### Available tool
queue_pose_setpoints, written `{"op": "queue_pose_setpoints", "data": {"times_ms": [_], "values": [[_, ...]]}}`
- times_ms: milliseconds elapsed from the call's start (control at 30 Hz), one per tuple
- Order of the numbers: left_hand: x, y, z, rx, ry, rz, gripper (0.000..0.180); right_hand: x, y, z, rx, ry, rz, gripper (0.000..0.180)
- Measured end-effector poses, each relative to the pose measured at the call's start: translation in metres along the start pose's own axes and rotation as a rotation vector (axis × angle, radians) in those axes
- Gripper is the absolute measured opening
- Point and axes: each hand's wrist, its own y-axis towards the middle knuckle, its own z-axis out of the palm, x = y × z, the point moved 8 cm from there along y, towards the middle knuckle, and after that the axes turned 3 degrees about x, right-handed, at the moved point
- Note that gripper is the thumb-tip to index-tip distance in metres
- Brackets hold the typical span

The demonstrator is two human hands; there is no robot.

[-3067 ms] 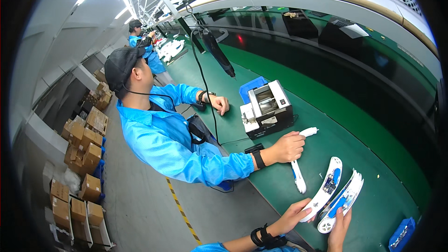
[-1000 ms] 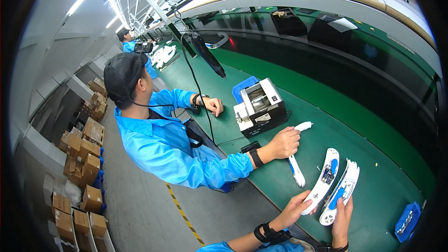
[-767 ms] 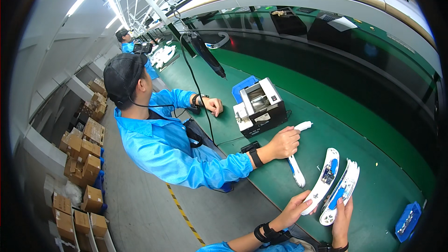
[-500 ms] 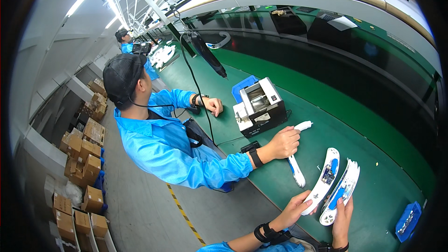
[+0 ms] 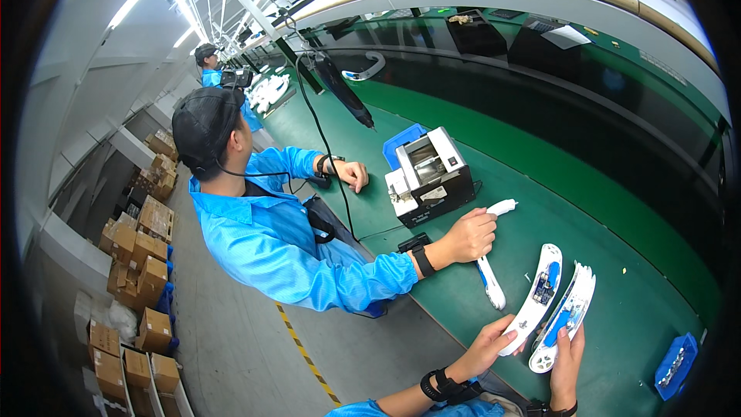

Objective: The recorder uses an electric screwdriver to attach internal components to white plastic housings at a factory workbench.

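My left hand (image 5: 488, 344) is closed on the lower end of a curved white plastic housing (image 5: 529, 315). A dark circuit board and a blue part show near that housing's upper end. Just to the right, my right hand (image 5: 567, 361) grips a second curved white housing (image 5: 572, 301), with a blue piece and small parts along its inside and a round end at the bottom. The two pieces stand side by side with a narrow gap between them. Beyond my left hand, a co-worker's hand (image 5: 471, 236) rests over another white curved piece (image 5: 492, 286) on the green bench.
A black and silver machine (image 5: 431, 177) stands on the bench, with a blue bin (image 5: 404, 141) behind it. An electric screwdriver (image 5: 345, 91) hangs on a cable. At right sits a blue tray (image 5: 675, 367) of small metal parts. The co-worker (image 5: 270, 216) stands close on my left.
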Motion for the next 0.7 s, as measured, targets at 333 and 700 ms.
{"op": "queue_pose_setpoints", "data": {"times_ms": [333, 700], "values": [[-0.0024, 0.0002, 0.0014, -0.001, 0.011, 0.001, 0.037, 0.0010, 0.0002, 0.0006, 0.003, -0.010, -0.003, 0.051], [-0.0034, 0.0003, 0.0029, 0.003, -0.009, 0.004, 0.037, 0.0048, 0.0004, 0.0026, 0.017, -0.023, -0.010, 0.051]]}}
